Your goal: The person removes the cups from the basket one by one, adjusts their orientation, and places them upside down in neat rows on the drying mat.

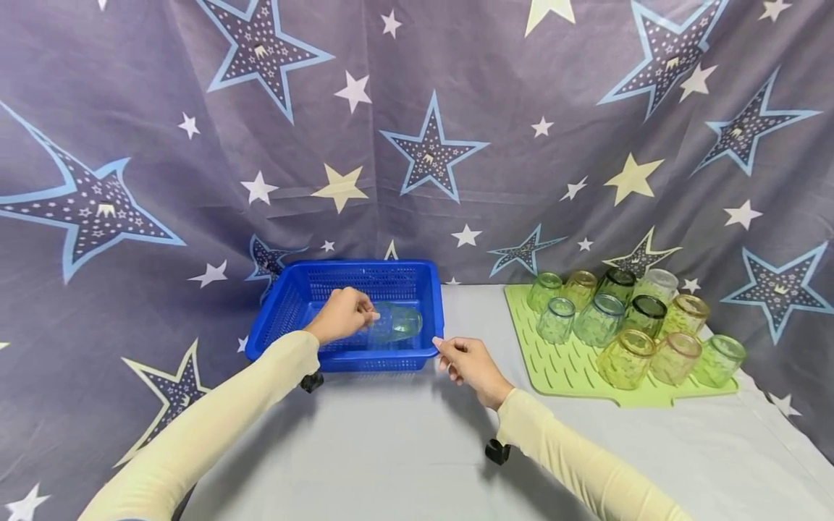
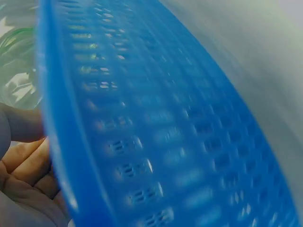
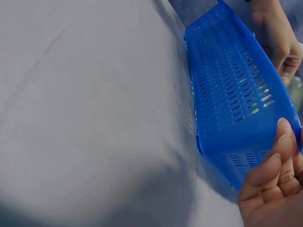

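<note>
A blue plastic basket point(image 1: 374, 359) with slotted walls sits near the curtain. Inside it lies a clear, green-tinted glass point(image 1: 407, 323), on its side. My left hand point(image 1: 342, 315) reaches over the basket's left part, its fingers bent and the fingertips right beside the glass's left end. I cannot tell whether they grip it. In the left wrist view the basket wall point(image 2: 142, 118) covers those fingertips, and a green rim shows beyond the thumb. My right hand point(image 1: 472, 365) pinches the basket's front right corner, with fingers point(image 3: 279, 151) against the outside in the right wrist view.
A lime-green drying mat point(image 1: 554, 380) lies to the right on the white-covered table point(image 1: 391, 449). Several coloured glasses point(image 1: 647, 316) stand close together on it, tinted green, yellow, blue, pink and dark. A star-patterned curtain point(image 1: 430, 231) hangs right behind the basket and mat.
</note>
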### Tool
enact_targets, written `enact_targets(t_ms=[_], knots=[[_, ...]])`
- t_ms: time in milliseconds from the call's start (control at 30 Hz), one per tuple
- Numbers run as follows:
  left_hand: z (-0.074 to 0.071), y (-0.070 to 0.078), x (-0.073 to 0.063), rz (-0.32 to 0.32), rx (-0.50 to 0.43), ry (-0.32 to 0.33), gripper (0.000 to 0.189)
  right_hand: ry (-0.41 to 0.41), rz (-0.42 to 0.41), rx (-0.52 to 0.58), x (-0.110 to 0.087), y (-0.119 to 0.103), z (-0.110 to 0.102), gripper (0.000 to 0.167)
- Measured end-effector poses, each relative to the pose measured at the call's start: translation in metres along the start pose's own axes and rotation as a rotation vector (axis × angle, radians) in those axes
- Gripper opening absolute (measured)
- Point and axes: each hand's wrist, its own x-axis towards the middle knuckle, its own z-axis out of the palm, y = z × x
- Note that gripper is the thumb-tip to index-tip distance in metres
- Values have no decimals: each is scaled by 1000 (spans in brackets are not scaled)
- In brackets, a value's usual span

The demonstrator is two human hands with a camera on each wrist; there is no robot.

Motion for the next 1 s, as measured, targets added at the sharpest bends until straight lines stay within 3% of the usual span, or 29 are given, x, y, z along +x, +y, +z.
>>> enact_targets(t_ms=[133,333,600,833,1000], knots=[[1,2,0,-99,-219,-17,15,7,6,-3,-1,0,0,38],[3,7,-1,-178,-414,-45,18,23,9,2,-1,-1,-1,38],[13,10,-4,-207,-491,-64,16,35,23,26,-2,-1,-5,48],[18,15,-8,-193,-548,-71,16,101,-5,62,-2,-1,-4,42],[22,20,-11,-158,-564,-73,13,110,-41,155,0,-7,0,57]])
